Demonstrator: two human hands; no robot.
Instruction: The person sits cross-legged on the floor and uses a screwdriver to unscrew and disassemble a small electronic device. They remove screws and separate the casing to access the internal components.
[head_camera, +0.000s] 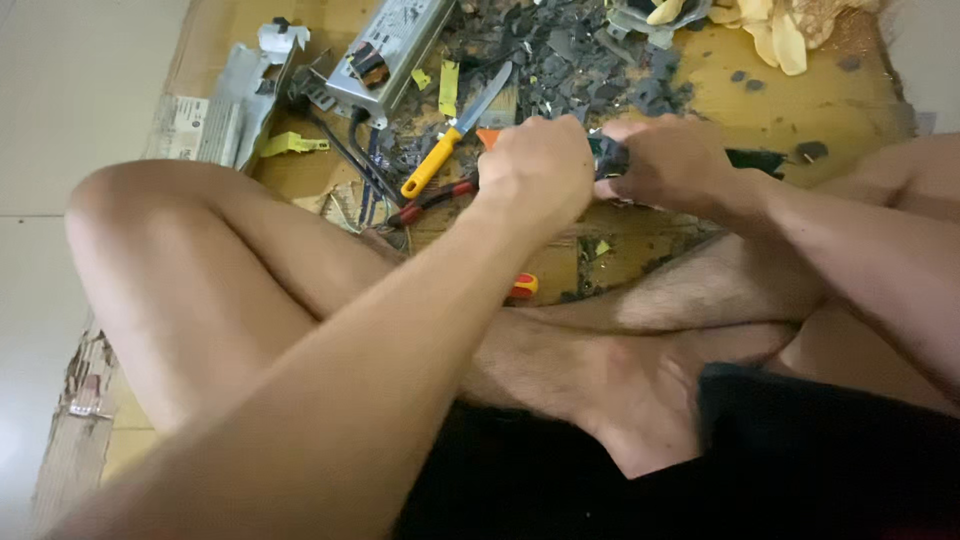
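- Your left hand (535, 165) and right hand (672, 160) meet just above the middle of the frame, over your crossed legs.
- Both grips are closed on a small dark part (610, 158), which shows only in the gap between the two fists; most of it is hidden by your fingers.
- The dark part sits right between the grips, touched by both, and held above the cardboard sheet (850, 90) that covers the floor.
- Just left of your left hand lies a yellow-handled knife (455, 132), blade pointing to the upper right, and below it red-handled pliers (430, 200).
- In the upper middle, a heap of dark broken fragments (580, 60) spreads across the cardboard, close behind your hands.
- To the upper left lies a grey metal box (385, 50) with dark wires (365, 165) trailing down from it.
- A red and yellow tool tip (522, 287) peeks out below your left forearm.
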